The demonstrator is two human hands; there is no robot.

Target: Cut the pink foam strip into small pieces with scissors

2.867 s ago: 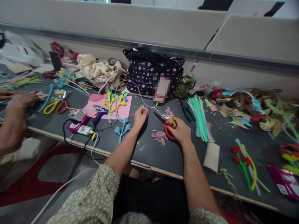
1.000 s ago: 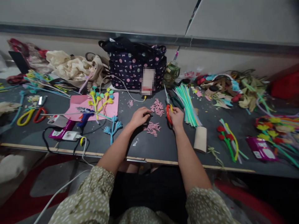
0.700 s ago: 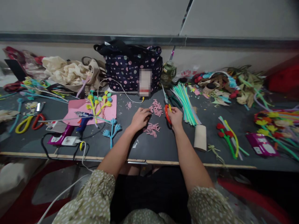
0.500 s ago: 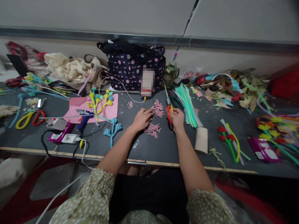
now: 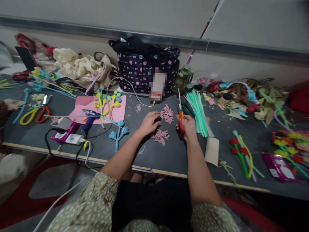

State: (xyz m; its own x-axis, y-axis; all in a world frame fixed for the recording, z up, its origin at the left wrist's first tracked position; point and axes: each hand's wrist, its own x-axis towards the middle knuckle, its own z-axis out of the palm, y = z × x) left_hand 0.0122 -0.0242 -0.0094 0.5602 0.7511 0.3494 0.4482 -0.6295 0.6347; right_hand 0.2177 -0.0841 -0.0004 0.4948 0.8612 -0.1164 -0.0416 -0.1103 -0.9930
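Observation:
My right hand (image 5: 189,128) grips scissors with red and yellow handles (image 5: 181,121), their blades pointing away from me toward the bag. Between my hands, small cut pink pieces lie in two piles: a farther pile (image 5: 167,114) and a nearer pile (image 5: 161,136). My left hand (image 5: 150,123) rests palm down at the left edge of the farther pile, its fingers loosely bent with a gap between thumb and fingers. I see nothing held in it. Just right of the scissors lies a bundle of green and pale fuzzy stems (image 5: 198,112).
A patterned dark bag (image 5: 137,71) stands at the back, a phone (image 5: 158,85) leaning on it. On the left are a blue glue gun (image 5: 89,120), pink paper (image 5: 82,104) and more scissors (image 5: 40,112). A cardboard tube (image 5: 212,151) and red stem flowers (image 5: 238,151) lie right.
My view has shifted a little, so the table appears moved and tilted. My left thumb and fingers are farther apart and clear of the nearer pile. The scissors stay in my right hand.

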